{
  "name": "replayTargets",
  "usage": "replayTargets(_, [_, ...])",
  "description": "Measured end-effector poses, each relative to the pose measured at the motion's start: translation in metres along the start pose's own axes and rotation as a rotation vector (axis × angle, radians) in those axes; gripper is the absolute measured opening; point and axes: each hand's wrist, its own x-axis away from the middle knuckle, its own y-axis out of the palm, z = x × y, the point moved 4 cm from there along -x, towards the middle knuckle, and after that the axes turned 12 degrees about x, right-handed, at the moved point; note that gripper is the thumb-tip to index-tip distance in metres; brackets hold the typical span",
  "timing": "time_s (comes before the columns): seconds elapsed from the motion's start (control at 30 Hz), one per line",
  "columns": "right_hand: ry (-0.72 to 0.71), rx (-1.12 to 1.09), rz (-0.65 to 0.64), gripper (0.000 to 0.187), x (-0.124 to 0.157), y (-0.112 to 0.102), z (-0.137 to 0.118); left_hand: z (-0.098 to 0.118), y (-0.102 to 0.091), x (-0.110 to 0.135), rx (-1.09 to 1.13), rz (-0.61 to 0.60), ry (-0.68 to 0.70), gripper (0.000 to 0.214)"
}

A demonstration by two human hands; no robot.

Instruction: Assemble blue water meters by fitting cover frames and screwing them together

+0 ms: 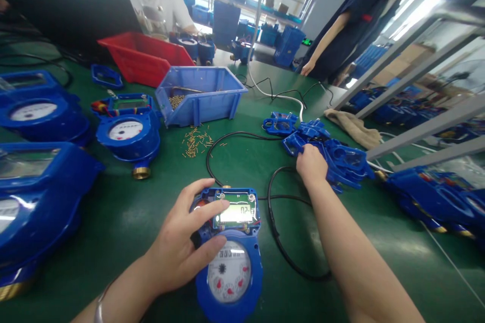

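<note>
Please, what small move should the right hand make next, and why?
Probably lift one of the blue frames with the right hand, since that hand is at their pile, while the left hand rests on the meter, whose display compartment stands open.

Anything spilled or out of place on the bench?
Yes: small brass-coloured pieces lie scattered on the green table, just in front of the blue bin, which holds similar ones. They look spilled, though possibly laid out on purpose.
</note>
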Motion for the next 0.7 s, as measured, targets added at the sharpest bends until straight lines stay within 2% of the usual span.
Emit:
replayTargets(0.17, [0.004, -0.186, 0.204, 0.028, 0.018, -0.033, 0.011, 0.004, -0.002, -0.005, -0.104, -0.095, 0.006, 0.036])
replayTargets(0.3, [0.009, -0.356, 0.379, 0.025, 0.055, -0.061, 0.021, 0.016, -0.001, -0.016, -0.334, -0.205, 0.017, 0.041])
replayTargets(0.5, [0.145, -1.124, 0.53, 0.026, 0.117, -0.081, 0.026, 0.04, 0.009, -0.028, -0.605, -0.205, 0.097, 0.033])
replayTargets(0.57, [0.166, -1.394, 0.485, 0.024, 0.129, -0.083, 0.023, 0.043, 0.013, -0.029, -0.615, -0.207, 0.127, 0.03])
replayTargets(0.6, [0.164, -1.528, 0.414, 0.023, 0.134, -0.083, 0.02, 0.044, 0.013, -0.029, -0.607, -0.206, 0.138, 0.029])
replayTargets(0.7, [0.19, -1.838, 0.059, 0.016, 0.144, -0.078, 0.01, 0.041, 0.013, -0.028, -0.554, -0.19, 0.138, 0.027])
